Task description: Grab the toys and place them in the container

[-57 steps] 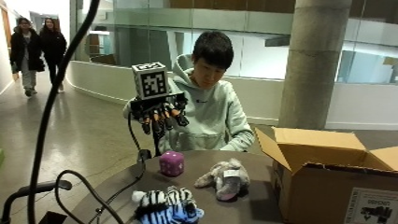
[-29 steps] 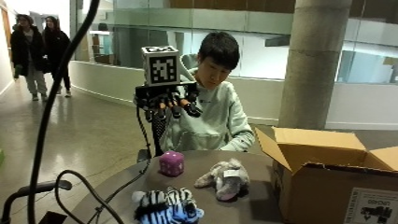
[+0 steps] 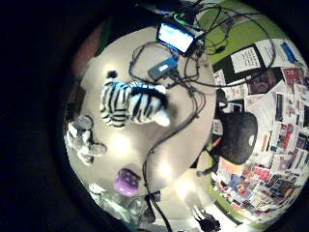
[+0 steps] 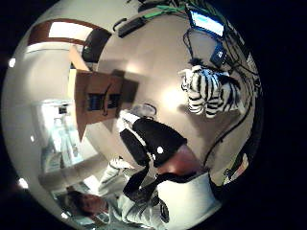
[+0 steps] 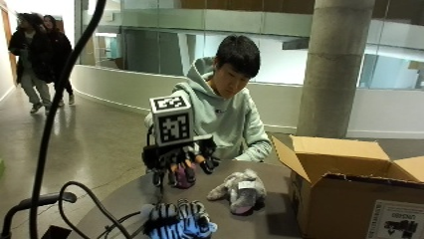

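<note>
A person in a pale hoodie sits at a round table, seen from across it. Going from left to right: the gloved right hand (image 5: 180, 160) hangs in the air above the table's left part, fingers pointing downward and slightly spread, grasping nothing. Behind those fingers, partly hidden by them, a small purple toy (image 5: 183, 178) sits on the table. In front of the hand, at the near edge, lies a striped zebra toy (image 5: 177, 219), black and white with some blue. To the right of the zebra and a little further back, a grey plush toy (image 5: 237, 190) lies on its side, apart from both other toys. Further right stands an open cardboard box (image 5: 344, 199) with its flaps folded outward; all three toys are outside it, on the table (image 5: 265, 224).

From the little-finger side of the palm, the camera looks down on the tabletop: the zebra (image 3: 131, 102), the grey plush (image 3: 83, 137) and the purple toy (image 3: 126, 181) lie apart from one another, with black cables (image 3: 164, 133) trailing across the surface beside the zebra.

From the thumb side, the zebra (image 4: 208, 91) and the box (image 4: 98, 98) show well apart on the table.
</note>
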